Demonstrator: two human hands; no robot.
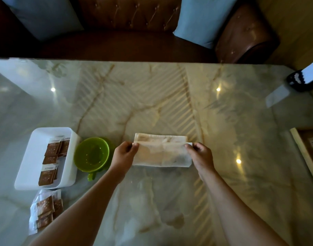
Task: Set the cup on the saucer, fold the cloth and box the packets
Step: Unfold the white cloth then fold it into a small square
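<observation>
- Head view: a cream cloth point(162, 150) lies folded into a long band near the middle of the glossy marble table point(241, 121).
- The left hand point(124, 154) pinches the cloth's left end, thumb and fingers closed on a raised upper layer.
- The right hand point(200, 155) pinches the right end in the same way, at 3 o'clock from the left hand.
- The green cup point(91, 154) sits on a green saucer point(108, 144), at 9 o'clock from the cloth and just beside the left hand; its handle points to 6 o'clock.
- The white box point(35, 157) touches the cup's left side; several brown packets point(52, 157) lie inside it.
- More brown packets on the table point(45, 210) sit in a loose pile at 6 o'clock from the box.
- A phone point(306, 75) rests at the table's far right edge, at 2 o'clock from the cloth.
- A brown tufted leather sofa point(134, 18) with blue cushions point(202, 20) stands beyond the table at 12 o'clock.
</observation>
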